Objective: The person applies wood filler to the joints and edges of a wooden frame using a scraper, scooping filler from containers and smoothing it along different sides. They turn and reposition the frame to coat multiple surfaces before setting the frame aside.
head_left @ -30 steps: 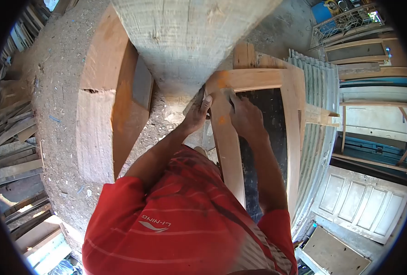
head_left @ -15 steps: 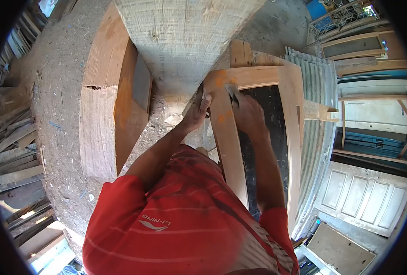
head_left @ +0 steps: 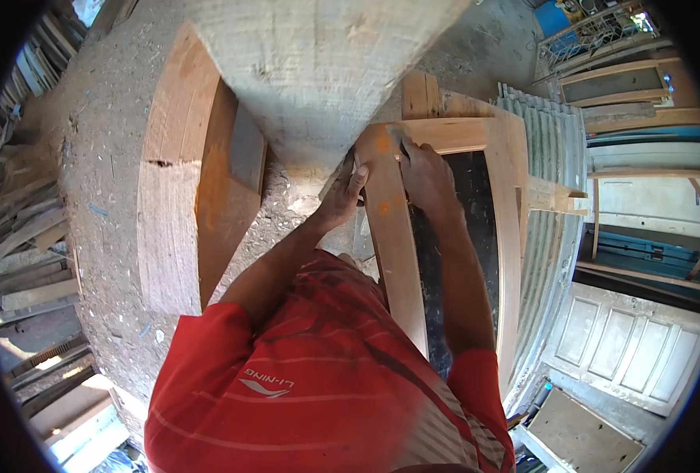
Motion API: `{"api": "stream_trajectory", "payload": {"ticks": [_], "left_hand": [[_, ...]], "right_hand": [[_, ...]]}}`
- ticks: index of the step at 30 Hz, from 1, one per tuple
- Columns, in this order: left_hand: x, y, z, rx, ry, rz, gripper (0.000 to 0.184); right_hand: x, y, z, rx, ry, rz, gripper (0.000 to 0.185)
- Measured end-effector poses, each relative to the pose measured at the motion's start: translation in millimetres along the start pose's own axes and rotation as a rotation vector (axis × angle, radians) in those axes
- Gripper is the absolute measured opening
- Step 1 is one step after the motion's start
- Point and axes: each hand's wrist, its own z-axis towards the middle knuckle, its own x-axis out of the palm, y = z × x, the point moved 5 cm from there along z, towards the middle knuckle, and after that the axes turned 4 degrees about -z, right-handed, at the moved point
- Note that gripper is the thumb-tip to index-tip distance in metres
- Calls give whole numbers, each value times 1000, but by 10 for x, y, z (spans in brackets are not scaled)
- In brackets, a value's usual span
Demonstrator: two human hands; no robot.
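Observation:
A wooden frame point(head_left: 388, 213) with a dark panel point(head_left: 468, 205) lies in front of me. Orange filler patches point(head_left: 383, 143) mark its near-left corner and side rail. My right hand point(head_left: 429, 181) is closed around a putty knife point(head_left: 397, 135), whose greyish blade touches the corner joint. At the frame's left outer edge, my left hand point(head_left: 340, 203) is closed on a thin flat piece point(head_left: 336, 175), thumb up beside the rail. Its fingers are mostly hidden, and what the piece is cannot be made out.
A thick wooden post point(head_left: 303, 71) rises close in front. To its left stands a heavy curved timber piece point(head_left: 173, 213). Corrugated sheets point(head_left: 551, 213) lie right of the frame; a panelled white door point(head_left: 622, 339) is further right. Stacked scrap boards point(head_left: 31, 268) line the left side.
The putty knife and my right hand have shifted slightly at the corner, the blade now nearer the frame's top edge. My left hand stays at the outer edge. The view has tilted a little.

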Motion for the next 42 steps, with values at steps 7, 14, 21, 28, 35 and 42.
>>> {"api": "stream_trajectory", "payload": {"ticks": [7,14,21,28,35,42], "left_hand": [[-2,-94,36,16,13,21,89],[72,-251,-11,-81,27,-118,85],[12,-66,80,124,-21,49,87],[31,-129,26,-6,-19,-33,88],[5,-20,82,86,-53,49,85],[-93,11,65,-10,-30,121,94]], "right_hand": [[42,-70,-8,20,16,14,46],[113,30,-199,-98,23,-56,45],[-220,-82,-246,41,17,-19,45],[-14,22,-316,18,23,10,46],[22,115,-369,0,71,20,45],[-139,24,-539,-44,31,98,44]]}}
